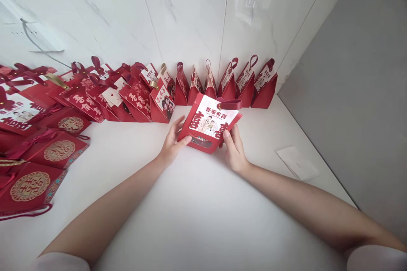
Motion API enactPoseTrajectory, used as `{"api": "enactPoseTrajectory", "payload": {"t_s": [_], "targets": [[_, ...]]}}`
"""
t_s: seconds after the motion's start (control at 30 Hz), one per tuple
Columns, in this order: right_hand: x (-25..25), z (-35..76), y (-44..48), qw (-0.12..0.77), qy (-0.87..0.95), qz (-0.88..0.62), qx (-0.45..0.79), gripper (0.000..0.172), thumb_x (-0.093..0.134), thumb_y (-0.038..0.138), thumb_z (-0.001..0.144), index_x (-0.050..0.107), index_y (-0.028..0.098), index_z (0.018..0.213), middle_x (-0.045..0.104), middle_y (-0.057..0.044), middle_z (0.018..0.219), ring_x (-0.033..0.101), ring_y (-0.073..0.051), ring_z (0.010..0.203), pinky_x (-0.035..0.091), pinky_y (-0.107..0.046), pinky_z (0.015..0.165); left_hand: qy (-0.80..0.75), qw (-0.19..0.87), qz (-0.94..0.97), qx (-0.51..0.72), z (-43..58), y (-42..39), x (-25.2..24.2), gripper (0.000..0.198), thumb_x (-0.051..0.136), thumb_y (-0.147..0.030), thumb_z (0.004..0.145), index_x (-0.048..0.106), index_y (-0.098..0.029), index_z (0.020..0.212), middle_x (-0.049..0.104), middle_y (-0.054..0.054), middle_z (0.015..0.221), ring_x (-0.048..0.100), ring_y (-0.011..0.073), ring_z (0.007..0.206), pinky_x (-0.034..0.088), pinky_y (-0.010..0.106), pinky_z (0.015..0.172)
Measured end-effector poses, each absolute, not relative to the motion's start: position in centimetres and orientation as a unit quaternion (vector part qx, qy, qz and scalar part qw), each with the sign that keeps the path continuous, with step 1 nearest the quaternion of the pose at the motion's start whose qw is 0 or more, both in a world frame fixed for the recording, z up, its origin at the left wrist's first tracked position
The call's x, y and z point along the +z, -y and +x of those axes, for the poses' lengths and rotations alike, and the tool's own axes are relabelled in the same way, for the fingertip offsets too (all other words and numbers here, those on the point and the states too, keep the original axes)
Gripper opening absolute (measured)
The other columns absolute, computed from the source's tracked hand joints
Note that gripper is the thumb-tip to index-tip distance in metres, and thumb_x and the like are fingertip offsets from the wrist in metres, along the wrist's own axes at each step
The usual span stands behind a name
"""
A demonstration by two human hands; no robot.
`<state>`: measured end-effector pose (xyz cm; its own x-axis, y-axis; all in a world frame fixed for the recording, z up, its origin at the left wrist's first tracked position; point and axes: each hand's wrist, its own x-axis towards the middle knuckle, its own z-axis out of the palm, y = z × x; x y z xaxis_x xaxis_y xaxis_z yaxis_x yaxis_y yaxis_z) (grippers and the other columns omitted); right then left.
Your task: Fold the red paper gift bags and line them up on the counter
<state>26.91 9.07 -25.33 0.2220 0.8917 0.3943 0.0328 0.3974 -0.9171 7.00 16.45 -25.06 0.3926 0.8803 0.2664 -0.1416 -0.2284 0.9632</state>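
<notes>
A red paper gift bag (209,123) with a white printed panel and a dark red ribbon handle is held tilted above the white tabletop (197,211) at the centre. My left hand (172,141) grips its left lower edge with thumb on the front. My right hand (234,149) holds its right lower side, fingers wrapped behind. Both hands are closed on the bag.
A row of similar red gift bags (244,82) stands along the white tiled wall (178,12). More red bags lean and lie stacked at the left (51,148). A white paper slip (297,163) lies at the right near the grey wall (359,93).
</notes>
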Motion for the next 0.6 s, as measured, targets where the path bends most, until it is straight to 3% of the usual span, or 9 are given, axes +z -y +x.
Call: {"api": "enactPoseTrajectory", "payload": {"t_s": [0.13,0.27,0.33,0.47,0.6], "targets": [[-25.0,27.4,-9.8,0.629,0.559,-0.471,0.265,0.04,0.037,0.047,0.098,0.048,0.028,0.132,0.051,-0.006,0.135,0.044,-0.025,0.128,0.036,-0.044,0.11,-0.343,0.48,0.709,0.387,7.1,-16.5,-25.3,0.072,0.08,-0.033,0.068,0.045,-0.021,0.13,0.054,0.011,0.134,0.053,0.0294,0.123,0.044,0.045,0.104],[-25.4,27.7,-10.3,0.586,0.563,-0.523,0.259,0.045,0.038,0.05,0.097,0.044,0.033,0.139,0.032,0.0,0.153,0.021,-0.023,0.144,0.016,-0.047,0.12,-0.361,0.438,0.756,0.325,6.9,-16.4,-25.2,0.08,0.08,-0.032,0.068,0.038,-0.023,0.136,0.055,0.009,0.135,0.052,0.0289,0.124,0.042,0.047,0.106],[-25.5,27.7,-10.5,0.581,0.562,-0.508,0.298,0.046,0.036,0.052,0.098,0.042,0.034,0.14,0.032,0.003,0.154,0.022,-0.023,0.144,0.017,-0.047,0.12,-0.36,0.43,0.769,0.306,6.8,-16.3,-24.9,0.08,0.079,-0.033,0.069,0.038,-0.023,0.137,0.055,0.009,0.135,0.053,0.0288,0.123,0.042,0.046,0.106],[-25.2,27.7,-10.7,0.578,0.565,-0.447,0.382,0.048,0.035,0.053,0.098,0.042,0.033,0.14,0.042,0.003,0.149,0.039,-0.022,0.137,0.03,-0.044,0.117,-0.358,0.413,0.781,0.303,6.8,-16.2,-24.3,0.076,0.076,-0.037,0.072,0.04,-0.021,0.137,0.055,0.01,0.135,0.053,0.0292,0.123,0.042,0.046,0.107],[-24.9,27.7,-10.6,0.573,0.562,-0.449,0.392,0.048,0.036,0.054,0.097,0.042,0.032,0.14,0.041,0.004,0.15,0.04,-0.022,0.137,0.029,-0.043,0.117,-0.355,0.412,0.783,0.303,6.9,-16.3,-24.2,0.062,0.065,-0.04,0.083,0.042,-0.021,0.137,0.051,0.008,0.139,0.048,0.0266,0.128,0.038,0.043,0.111]]}}
